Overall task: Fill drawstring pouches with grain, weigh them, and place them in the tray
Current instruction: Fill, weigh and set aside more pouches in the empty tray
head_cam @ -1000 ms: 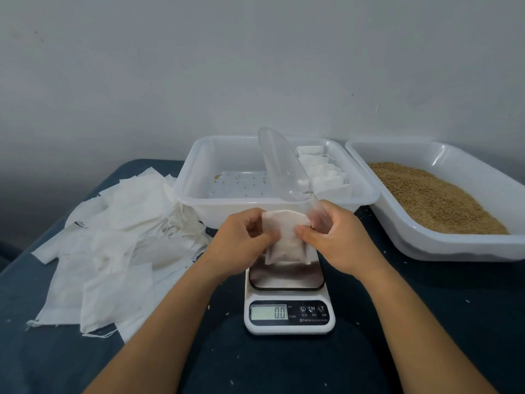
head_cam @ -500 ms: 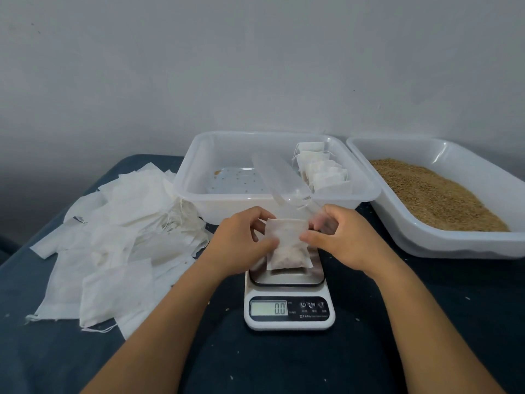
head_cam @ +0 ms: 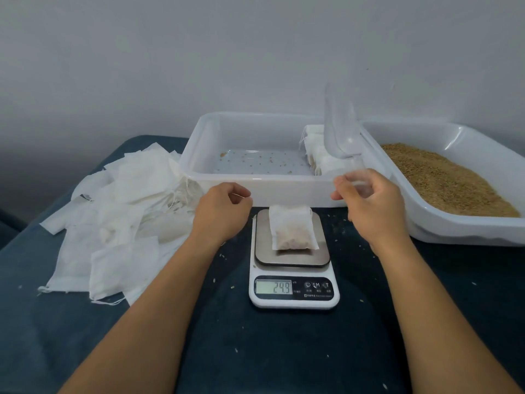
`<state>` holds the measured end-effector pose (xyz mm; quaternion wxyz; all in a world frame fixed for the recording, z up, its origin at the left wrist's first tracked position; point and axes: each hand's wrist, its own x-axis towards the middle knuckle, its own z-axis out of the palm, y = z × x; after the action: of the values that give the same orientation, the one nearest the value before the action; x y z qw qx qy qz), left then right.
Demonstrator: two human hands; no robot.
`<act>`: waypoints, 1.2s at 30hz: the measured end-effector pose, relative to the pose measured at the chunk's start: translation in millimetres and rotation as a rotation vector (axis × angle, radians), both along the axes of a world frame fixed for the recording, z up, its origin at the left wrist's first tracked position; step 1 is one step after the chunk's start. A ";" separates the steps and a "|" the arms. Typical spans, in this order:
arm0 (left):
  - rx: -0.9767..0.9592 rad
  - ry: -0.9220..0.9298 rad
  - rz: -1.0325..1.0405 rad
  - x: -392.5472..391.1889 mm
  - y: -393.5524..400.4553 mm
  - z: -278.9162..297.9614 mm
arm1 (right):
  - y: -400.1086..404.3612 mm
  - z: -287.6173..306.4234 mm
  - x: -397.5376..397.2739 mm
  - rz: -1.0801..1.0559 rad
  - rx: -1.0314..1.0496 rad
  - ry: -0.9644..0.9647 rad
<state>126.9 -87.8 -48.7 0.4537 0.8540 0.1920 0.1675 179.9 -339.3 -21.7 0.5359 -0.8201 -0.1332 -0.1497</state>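
Grip-free, the grain-filled pouch (head_cam: 292, 231) lies on the scale (head_cam: 294, 291).

Grain tray (head_cam: 466, 231) cut off at right edge, clear scoop (head_cam: 339, 132) motion-blurred, hiding far-right filled pouches (head_cam: 318, 155), scale (head_cam: 294, 291) button labels too small to read.

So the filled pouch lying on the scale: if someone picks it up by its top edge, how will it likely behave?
The pouch would probably sag: its cloth looks thin and soft, with grain bunched at the near end. It is likely light, as the scale seems to read 29.9. It should not roll, since it lies flat, though grain might shift inside.
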 end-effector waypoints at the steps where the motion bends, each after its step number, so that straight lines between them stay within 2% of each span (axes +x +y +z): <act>1: -0.005 0.007 0.016 -0.1 1.5 0.5 | -0.1 -0.7 1.1 -0.016 0.009 0.002; 12: -0.053 0.035 0.020 -0.1 1.4 2.9 | -0.1 -5.8 4.0 -0.006 -0.050 0.037; 18: -0.045 0.037 -0.011 -1.8 -1.9 4.1 | 1.3 -9.6 4.2 0.048 -0.262 0.078; 22: -0.046 0.024 -0.056 -2.3 -5.2 3.4 | 4.1 -12.9 1.5 0.084 -0.392 0.048; 28: -0.048 0.006 -0.151 -3.5 -12.7 2.3 | 12.0 -20.0 -0.2 0.118 -0.397 0.031; 36: 0.039 0.040 -0.218 -6.8 -16.3 3.5 | 16.1 -22.2 3.5 0.045 -0.501 -0.089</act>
<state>120.1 -104.1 -45.3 0.4485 0.8817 0.1039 0.1038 183.3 -323.2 -43.9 0.3127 -0.9168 -0.2079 -0.1357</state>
